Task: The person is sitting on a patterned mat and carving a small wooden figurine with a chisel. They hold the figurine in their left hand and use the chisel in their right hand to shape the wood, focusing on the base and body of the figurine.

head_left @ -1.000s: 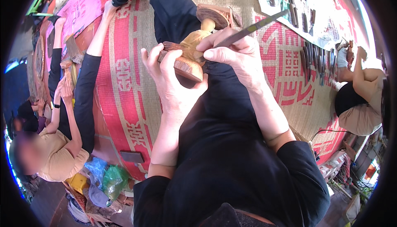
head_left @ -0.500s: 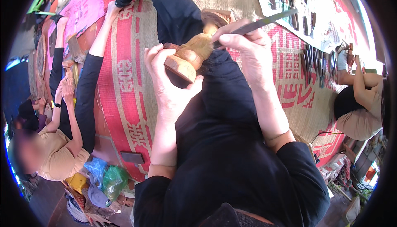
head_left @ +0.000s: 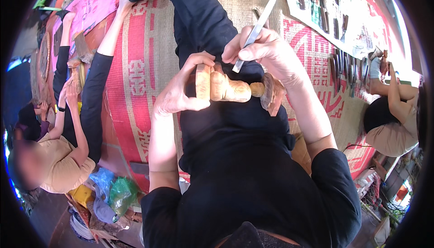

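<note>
My left hand is closed round the base of a carved wooden figurine, thumb below and fingers above. The figurine lies sideways over my lap, with rounded pale-brown forms in its middle and a broad, darker, bowl-like end at the right. Between thumb and fingers, my right hand grips a flat metal chisel. The long end slants up and away, while the short lower end hangs just above the figurine, apart from it. My right palm hides part of the tool's surroundings.
A red-and-straw woven mat lies beneath me. At the far right, several tools rest on a white sheet, with a row of dark chisels nearer. Persons sit at left and right. Plastic bags lie at lower left.
The figurine has come nearer to me and turned from pointing away to lying crosswise. My right hand has lifted the chisel off it and swung the long end upright.
</note>
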Tool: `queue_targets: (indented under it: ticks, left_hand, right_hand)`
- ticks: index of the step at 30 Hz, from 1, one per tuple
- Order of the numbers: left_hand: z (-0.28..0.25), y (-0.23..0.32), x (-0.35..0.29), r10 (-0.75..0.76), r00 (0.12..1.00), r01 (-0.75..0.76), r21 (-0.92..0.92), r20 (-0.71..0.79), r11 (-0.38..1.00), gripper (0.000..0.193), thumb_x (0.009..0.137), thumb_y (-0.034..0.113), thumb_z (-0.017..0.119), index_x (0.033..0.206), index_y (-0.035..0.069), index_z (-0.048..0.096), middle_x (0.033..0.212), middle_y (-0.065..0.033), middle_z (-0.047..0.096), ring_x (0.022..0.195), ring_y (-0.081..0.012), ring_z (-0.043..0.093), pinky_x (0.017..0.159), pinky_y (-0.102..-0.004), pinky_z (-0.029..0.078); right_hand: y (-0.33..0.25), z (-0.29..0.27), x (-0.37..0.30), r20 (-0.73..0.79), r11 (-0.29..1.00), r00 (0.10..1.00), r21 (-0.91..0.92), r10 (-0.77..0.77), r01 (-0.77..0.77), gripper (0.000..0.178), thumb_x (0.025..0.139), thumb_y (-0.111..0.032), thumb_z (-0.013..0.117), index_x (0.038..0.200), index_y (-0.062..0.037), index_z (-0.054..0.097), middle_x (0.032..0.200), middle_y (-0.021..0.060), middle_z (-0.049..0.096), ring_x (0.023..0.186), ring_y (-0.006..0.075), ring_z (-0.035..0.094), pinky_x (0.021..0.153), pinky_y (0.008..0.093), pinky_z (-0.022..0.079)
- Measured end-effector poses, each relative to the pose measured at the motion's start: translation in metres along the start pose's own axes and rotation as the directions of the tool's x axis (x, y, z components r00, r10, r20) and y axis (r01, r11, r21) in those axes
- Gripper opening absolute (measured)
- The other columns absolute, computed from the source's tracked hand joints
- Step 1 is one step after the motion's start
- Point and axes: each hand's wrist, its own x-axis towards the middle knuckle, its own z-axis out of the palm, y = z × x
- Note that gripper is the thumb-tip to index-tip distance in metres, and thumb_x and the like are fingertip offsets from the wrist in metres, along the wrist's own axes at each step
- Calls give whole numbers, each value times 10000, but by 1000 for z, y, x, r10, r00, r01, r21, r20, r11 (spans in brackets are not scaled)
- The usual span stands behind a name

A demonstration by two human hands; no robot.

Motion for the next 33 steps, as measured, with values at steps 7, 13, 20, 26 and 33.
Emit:
queue_targets:
  ticks: [7, 13, 20, 26, 33]
  left_hand:
    - [41, -6, -11, -189, 897, 72, -290, -399, 954, 878, 726, 251, 757, 1446, 48, 296, 1328, -113, 459, 1255, -218, 449, 1073, -361, 328]
    - [57, -15, -16, -96, 858, -106, -357, -505, 928, 743, 772, 48, 752, 1407, 10, 369, 1381, -112, 447, 1257, -187, 467, 1064, -332, 380]
    - [19, -9, -8, 130, 955, -236, -418, -266, 877, 713, 645, -32, 722, 1319, 6, 493, 1468, -177, 374, 1339, -267, 406, 1107, -407, 337]
    - [23, -14, 8, 130, 981, -174, -346, -147, 922, 749, 621, 8, 760, 1324, 9, 502, 1465, -169, 385, 1343, -264, 402, 1114, -401, 311]
    - [38, -18, 4, 131, 973, -188, -316, -192, 930, 844, 589, 98, 868, 1343, 25, 495, 1481, -163, 353, 1345, -256, 394, 1104, -385, 327]
  right_hand:
    - [20, 5, 0, -97, 986, 989, 136, 110, -96, 131, 805, -131, 712, 821, -30, 631, 920, 149, 685, 859, 219, 663, 803, 342, 524]
    - [26, 29, -5, -140, 961, 979, 254, 151, -112, 111, 840, -135, 690, 820, -46, 627, 890, 115, 686, 834, 193, 659, 774, 326, 520]
    - [21, 24, -18, -247, 978, 969, 196, -16, 66, 95, 823, -107, 705, 849, -28, 658, 863, 86, 690, 836, 159, 653, 781, 298, 508]
    - [30, 40, -31, -333, 982, 943, 165, -29, 89, 78, 781, -27, 721, 844, -8, 678, 812, 73, 690, 753, 131, 642, 756, 284, 502]
    - [46, 40, -47, -354, 974, 935, 218, 14, 68, 70, 771, -39, 727, 826, -26, 686, 869, 85, 692, 783, 160, 644, 761, 302, 511]
